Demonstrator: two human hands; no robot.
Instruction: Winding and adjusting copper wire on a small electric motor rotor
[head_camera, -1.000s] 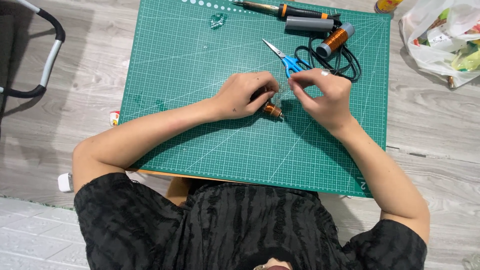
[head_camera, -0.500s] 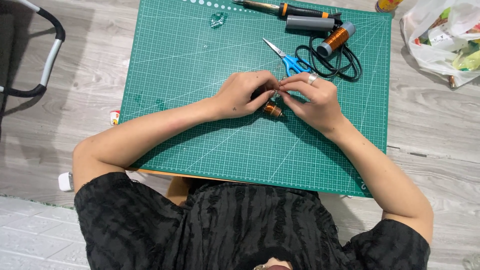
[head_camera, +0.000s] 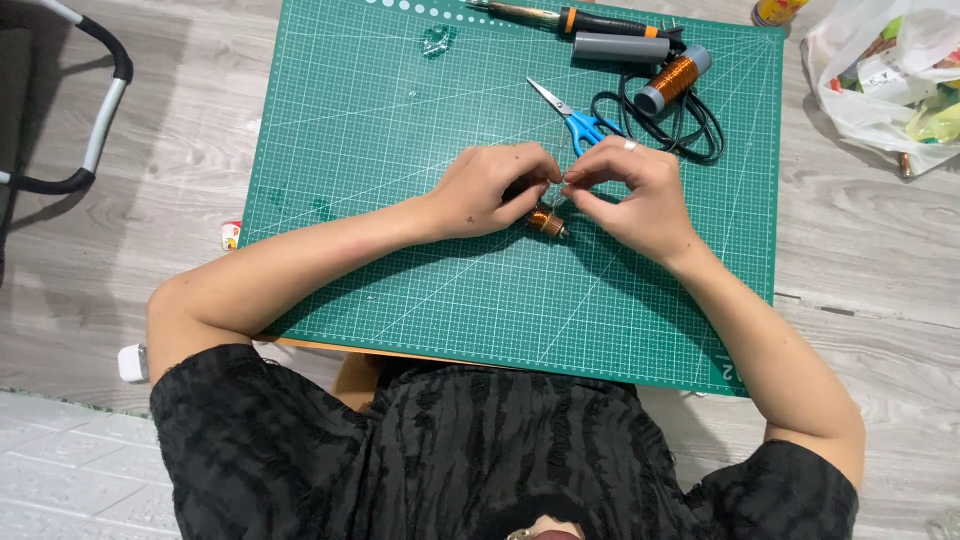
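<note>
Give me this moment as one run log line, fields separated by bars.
left hand: holds small copper coil | right hand: pinching at coil | surface: green cutting mat | nearby: blue scissors

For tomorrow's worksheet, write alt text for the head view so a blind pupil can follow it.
Seen from above, a person's left hand and right hand meet over a small copper wire coil on a green cutting mat. Blue-handled scissors, a larger copper wire spool, a black cable and a soldering iron lie beyond them.
</note>
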